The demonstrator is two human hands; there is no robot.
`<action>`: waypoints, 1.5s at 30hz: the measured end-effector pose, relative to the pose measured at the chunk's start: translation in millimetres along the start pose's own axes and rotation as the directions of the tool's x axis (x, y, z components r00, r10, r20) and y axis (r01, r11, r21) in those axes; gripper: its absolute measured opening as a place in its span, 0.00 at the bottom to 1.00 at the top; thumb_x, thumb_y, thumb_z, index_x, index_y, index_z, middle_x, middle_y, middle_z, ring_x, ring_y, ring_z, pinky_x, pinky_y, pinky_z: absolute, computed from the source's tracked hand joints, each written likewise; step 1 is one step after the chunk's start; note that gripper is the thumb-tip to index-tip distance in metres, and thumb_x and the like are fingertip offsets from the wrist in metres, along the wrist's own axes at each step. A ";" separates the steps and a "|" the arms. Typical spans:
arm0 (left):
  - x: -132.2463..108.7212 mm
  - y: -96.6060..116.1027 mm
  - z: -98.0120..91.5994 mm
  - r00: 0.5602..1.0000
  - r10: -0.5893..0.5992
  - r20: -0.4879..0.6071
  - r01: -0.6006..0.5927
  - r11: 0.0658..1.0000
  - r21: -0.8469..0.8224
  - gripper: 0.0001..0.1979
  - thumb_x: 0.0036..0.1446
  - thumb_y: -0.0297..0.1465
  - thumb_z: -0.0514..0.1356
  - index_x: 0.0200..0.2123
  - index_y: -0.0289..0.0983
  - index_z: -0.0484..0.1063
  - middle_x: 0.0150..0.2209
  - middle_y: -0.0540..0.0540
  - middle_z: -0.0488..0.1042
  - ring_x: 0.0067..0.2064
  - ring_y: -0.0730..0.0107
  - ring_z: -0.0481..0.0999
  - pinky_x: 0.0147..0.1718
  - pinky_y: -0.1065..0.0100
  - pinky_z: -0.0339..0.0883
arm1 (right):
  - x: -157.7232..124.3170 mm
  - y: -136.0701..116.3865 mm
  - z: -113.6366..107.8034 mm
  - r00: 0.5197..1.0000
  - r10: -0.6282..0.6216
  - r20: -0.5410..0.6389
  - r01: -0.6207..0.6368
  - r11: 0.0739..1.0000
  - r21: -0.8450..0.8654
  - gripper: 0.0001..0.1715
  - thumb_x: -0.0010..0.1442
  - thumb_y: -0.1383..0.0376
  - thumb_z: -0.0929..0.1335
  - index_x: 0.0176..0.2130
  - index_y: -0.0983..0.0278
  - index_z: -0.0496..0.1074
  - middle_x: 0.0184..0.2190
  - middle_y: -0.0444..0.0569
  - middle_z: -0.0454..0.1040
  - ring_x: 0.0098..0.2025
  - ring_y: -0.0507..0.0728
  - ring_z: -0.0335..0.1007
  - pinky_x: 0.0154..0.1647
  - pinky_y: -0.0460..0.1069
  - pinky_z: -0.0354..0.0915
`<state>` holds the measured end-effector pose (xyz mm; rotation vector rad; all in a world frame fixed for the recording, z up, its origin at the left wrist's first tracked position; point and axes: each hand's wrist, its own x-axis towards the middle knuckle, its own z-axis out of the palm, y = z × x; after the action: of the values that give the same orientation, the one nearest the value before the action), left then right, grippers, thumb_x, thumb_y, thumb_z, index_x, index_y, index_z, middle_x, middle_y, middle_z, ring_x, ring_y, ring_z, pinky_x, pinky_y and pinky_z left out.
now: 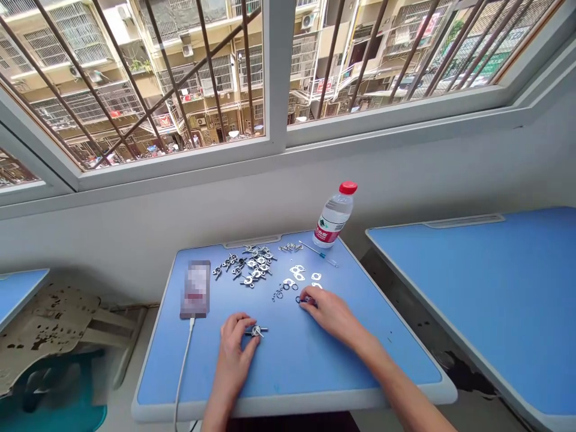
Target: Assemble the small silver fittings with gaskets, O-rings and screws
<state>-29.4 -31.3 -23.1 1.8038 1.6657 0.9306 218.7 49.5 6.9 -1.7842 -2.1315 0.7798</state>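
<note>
My left hand [234, 343] is closed, thumb and fingers gripping a small metal fitting [257, 330] with thin stems sticking out, low over the blue desk [288, 360]. Further right, my right hand [330, 313] pinches a small dark and reddish thing, mostly hidden by the fingers. A black ring [297, 299] shows at those fingertips; whether it is gripped or only touched I cannot tell. Just left of them lie more small black rings [279, 294]. Flat metal plates [297, 273] with holes are scattered beyond. Several similar metal fittings [256, 264] form a pile at the back.
A phone [195, 289] with a white cable [185, 354] lies on the left. At the back right stand a water bottle [333, 217] and, beside it, a pen [318, 253]. Tiny metal pieces [290, 246] sit near the back edge. Another blue desk [486, 288] is to the right.
</note>
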 end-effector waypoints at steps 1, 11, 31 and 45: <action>-0.1 0.7 -0.5 1.000 -0.005 0.006 0.005 1.000 0.002 0.09 0.57 0.30 0.59 0.41 0.42 0.75 0.47 0.42 0.74 0.50 0.55 0.73 0.50 0.53 0.68 | 0.4 0.7 0.1 1.000 -0.001 0.001 0.001 1.000 0.008 0.06 0.58 0.66 0.64 0.34 0.61 0.71 0.34 0.49 0.77 0.36 0.59 0.72 0.33 0.49 0.59; -0.9 1.0 0.8 1.000 0.001 0.014 -0.001 1.000 -0.001 0.09 0.57 0.28 0.58 0.41 0.42 0.74 0.45 0.44 0.73 0.48 0.56 0.72 0.49 0.54 0.67 | -16.2 -30.2 10.5 0.964 -0.250 0.090 0.215 0.933 0.288 0.11 0.59 0.65 0.64 0.32 0.61 0.76 0.31 0.46 0.80 0.33 0.55 0.73 0.34 0.47 0.63; 0.9 8.2 -1.9 0.999 0.011 0.031 -0.012 1.000 0.005 0.09 0.56 0.24 0.57 0.38 0.41 0.74 0.41 0.45 0.74 0.46 0.59 0.73 0.49 0.55 0.66 | -28.7 -52.3 36.0 0.842 -0.508 0.182 0.504 0.861 0.069 0.18 0.55 0.79 0.62 0.37 0.61 0.75 0.34 0.46 0.79 0.33 0.54 0.75 0.33 0.46 0.60; -0.8 9.5 -1.7 0.999 0.026 0.038 -0.027 1.000 0.009 0.12 0.55 0.21 0.57 0.40 0.41 0.73 0.41 0.46 0.74 0.46 0.60 0.73 0.50 0.55 0.64 | -11.1 -67.1 43.1 0.890 -0.430 0.149 0.435 0.901 0.003 0.16 0.61 0.73 0.61 0.41 0.62 0.75 0.37 0.49 0.80 0.38 0.58 0.77 0.35 0.48 0.64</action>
<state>-24.6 -33.3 -15.0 1.8425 1.6291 0.8960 143.3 21.5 9.7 -1.2133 -2.5179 0.7774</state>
